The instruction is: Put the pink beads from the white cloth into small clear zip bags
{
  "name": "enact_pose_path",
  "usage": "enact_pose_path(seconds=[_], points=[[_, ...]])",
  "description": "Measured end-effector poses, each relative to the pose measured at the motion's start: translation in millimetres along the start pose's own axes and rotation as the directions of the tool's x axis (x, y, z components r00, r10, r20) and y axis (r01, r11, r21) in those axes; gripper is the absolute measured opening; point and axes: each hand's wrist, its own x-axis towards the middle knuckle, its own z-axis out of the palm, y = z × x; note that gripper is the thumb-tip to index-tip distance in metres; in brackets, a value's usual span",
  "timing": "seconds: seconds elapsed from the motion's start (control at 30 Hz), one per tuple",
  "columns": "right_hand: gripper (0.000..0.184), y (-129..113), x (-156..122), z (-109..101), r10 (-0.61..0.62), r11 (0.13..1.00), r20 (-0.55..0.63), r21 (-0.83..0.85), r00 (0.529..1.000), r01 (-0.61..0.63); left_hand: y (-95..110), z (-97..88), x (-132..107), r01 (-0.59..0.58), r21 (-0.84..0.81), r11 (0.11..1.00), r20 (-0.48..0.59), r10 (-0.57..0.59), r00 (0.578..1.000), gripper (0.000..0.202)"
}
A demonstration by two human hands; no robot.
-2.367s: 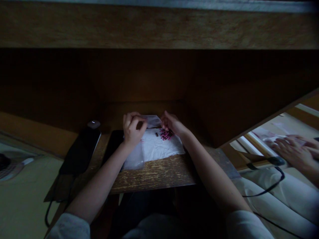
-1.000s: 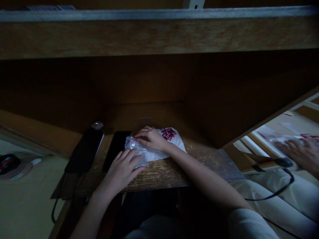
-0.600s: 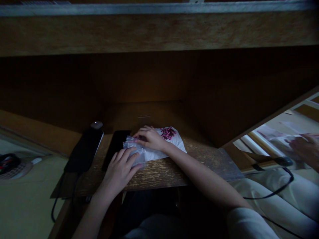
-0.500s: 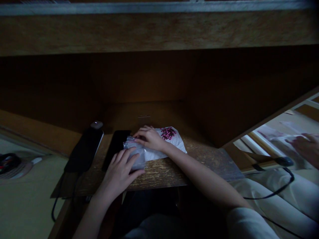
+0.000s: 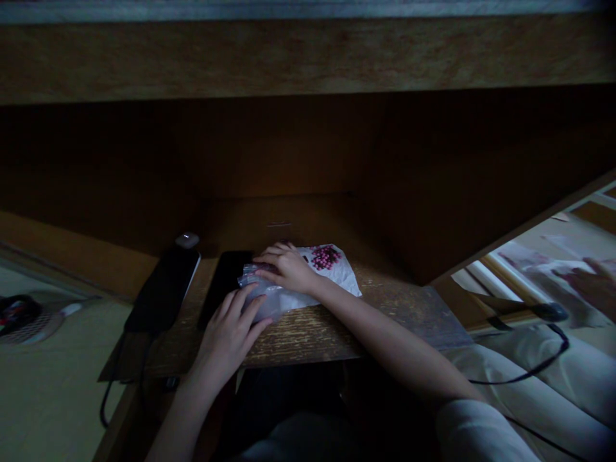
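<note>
Left hand [image 5: 228,337] pressing open, fingers spread on the clear plastic bag [image 5: 283,300]; right hand [image 5: 283,268] curled over its edge, grip unclear, pink beads [image 5: 326,256] just beyond the fingers!

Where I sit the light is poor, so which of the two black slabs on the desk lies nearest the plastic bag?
The glossy black slab directly beside the plastic bag; the other, a black slab with a pale edge, lies farther out.

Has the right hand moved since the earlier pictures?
Yes: the right hand has moved left, closer to the black phone, and now lies on the plastic bag.
</note>
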Motion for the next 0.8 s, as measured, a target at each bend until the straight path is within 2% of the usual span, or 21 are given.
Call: enact_pose_path(seconds=[0.1,0.23,0.37,0.57,0.8], points=[[0.041,1.6,-1.9,-14.6,0.001,1.0,-0.004,0.029,1.0,-0.001,2.7,0.1,0.6,0.02,0.013,1.0,-0.004,-0.02,1.0,0.028],[0.064,7.2,-8.7,-34.4,-0.076,0.995,0.12,0.074,0.99,0.068,5.7,0.9,-1.5,0.036,0.02,0.999,0.002,-0.036,0.999,0.029],[0.076,9.4,-13.3,-35.5,-0.087,0.996,0.188,0.042,0.978,0.08,8.3,0.8,-3.7,0.045,0.004,0.999,-0.021,-0.045,0.999,0.03],[0.066,4.3,-12.0,-22.5,-0.078,0.992,0.179,-0.082,0.981,0.094,13.6,-1.2,-3.5,0.049,-0.047,0.998,-0.055,-0.051,0.997,0.034],[0.051,-0.2,-9.7,-11.1,-0.019,0.98,0.102,-0.193,0.995,0.039,16.4,3.9,-3.1,-0.03,0.008,1.0,-0.055,0.03,0.998,0.032]])
